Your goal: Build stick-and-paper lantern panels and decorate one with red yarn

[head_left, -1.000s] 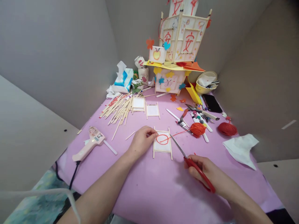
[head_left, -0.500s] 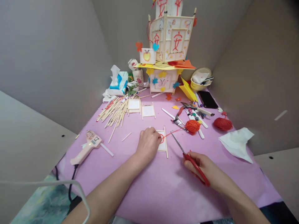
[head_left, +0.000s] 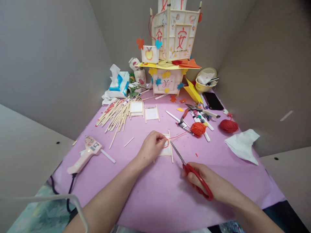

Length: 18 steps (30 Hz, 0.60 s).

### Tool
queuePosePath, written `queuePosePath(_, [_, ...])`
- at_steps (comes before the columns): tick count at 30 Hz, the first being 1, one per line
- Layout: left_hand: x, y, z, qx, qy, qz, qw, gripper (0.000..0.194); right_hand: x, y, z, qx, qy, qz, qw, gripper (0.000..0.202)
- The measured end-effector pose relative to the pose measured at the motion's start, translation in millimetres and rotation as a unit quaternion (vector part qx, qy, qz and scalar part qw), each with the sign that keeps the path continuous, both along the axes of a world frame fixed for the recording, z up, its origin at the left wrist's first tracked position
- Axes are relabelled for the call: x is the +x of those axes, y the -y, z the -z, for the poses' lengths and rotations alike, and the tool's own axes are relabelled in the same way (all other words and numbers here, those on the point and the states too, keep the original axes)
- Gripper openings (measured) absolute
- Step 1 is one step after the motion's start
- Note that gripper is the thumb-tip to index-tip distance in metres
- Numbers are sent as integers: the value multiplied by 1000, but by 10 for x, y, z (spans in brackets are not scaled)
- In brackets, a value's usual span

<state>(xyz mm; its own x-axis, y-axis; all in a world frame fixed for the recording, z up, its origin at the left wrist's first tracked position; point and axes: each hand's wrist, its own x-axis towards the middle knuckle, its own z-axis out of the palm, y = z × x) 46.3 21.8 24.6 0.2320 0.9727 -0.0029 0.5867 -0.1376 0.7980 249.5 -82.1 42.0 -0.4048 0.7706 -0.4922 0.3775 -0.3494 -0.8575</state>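
Observation:
My left hand (head_left: 153, 145) is closed in a pinch on red yarn (head_left: 178, 136) above a small stick frame with a white panel (head_left: 166, 150). A curve of the yarn lies on that panel, and from my fingers the strand stretches to an orange-red yarn ball (head_left: 198, 129). My right hand (head_left: 204, 178) grips scissors with red handles (head_left: 198, 179). Their blade tips are at the right edge of the frame, just below the strand. My left fingers and palm hide the frame's left part.
A pink hot glue gun (head_left: 85, 154) lies at the left, near a heap of wooden sticks (head_left: 116, 116). Behind stands a tall decorated paper-and-stick lantern (head_left: 167, 82). Pliers (head_left: 188, 111), markers, a dark red yarn ball (head_left: 228, 126) and a tissue (head_left: 243, 145) are at the right.
The scissors have moved left, bringing their tips close to the yarn beside my left hand. My left fingers have shifted, showing more of the yarn curve. The view has shifted slightly.

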Motion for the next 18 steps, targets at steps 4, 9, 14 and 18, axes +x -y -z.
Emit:
queuePosePath(4, [-1,27,-29,-25,23,1,999,14,-62,-27,-1,-5,19,16,1000,54])
queuePosePath(9, [-13,53,0,-38,52,0,998,16,-124,-55,-15,2,20,32,999,54])
queuePosePath(14, [-17,57,-11,-47,59,-5,997,15,-120,-48,-29,-3,28,39,999,49])
queuePosePath(18, [-15,60,-39,-44,56,-6,997,14,-128,-39,-52,-15,22,41,999,47])
